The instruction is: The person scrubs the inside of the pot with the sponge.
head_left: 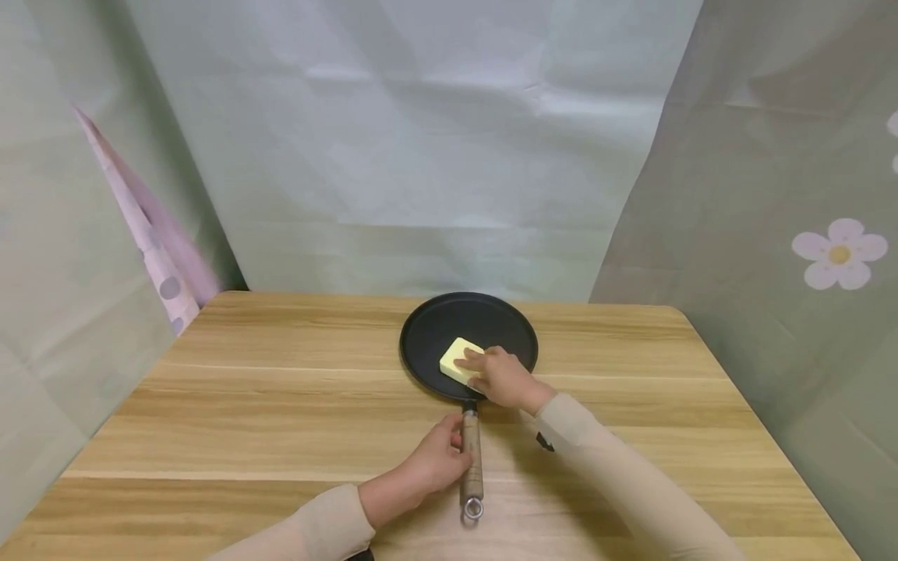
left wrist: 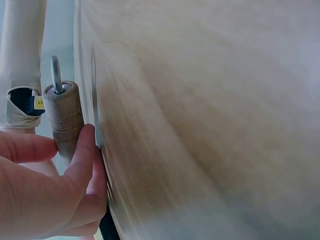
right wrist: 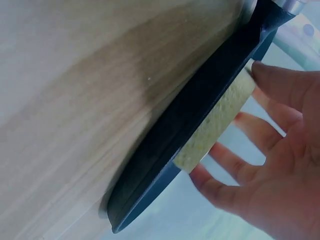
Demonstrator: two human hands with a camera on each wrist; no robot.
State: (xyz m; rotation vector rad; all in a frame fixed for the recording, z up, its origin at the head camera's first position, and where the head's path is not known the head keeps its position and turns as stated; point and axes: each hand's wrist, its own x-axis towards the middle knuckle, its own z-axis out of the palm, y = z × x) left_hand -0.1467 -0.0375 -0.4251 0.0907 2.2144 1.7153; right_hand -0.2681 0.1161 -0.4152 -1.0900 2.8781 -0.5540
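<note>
A round, flat black frying pan (head_left: pixel 433 323) lies on the table with its wooden handle (head_left: pixel 473 463) pointing toward me. My left hand (head_left: pixel 435 458) holds that handle from the left side. In the left wrist view, thumb and fingers are on either side of the wooden grip (left wrist: pixel 65 117), whose metal hanging ring (left wrist: pixel 55 75) sticks out at the end. A pale yellow sponge (head_left: pixel 456 352) is on the pan's near half. My right hand (head_left: pixel 507 379) grips it from the right; the right wrist view shows the thumb at one end of the porous sponge (right wrist: pixel 217 125) and fingers across it.
Beneath the pan is a light wood-grain table (head_left: pixel 281 389), its far edge close behind the pan. Pale green cloth (head_left: pixel 421 171) hangs behind and on both sides, with a flower print (head_left: pixel 839 255) at right. Dark devices sit at both wrists.
</note>
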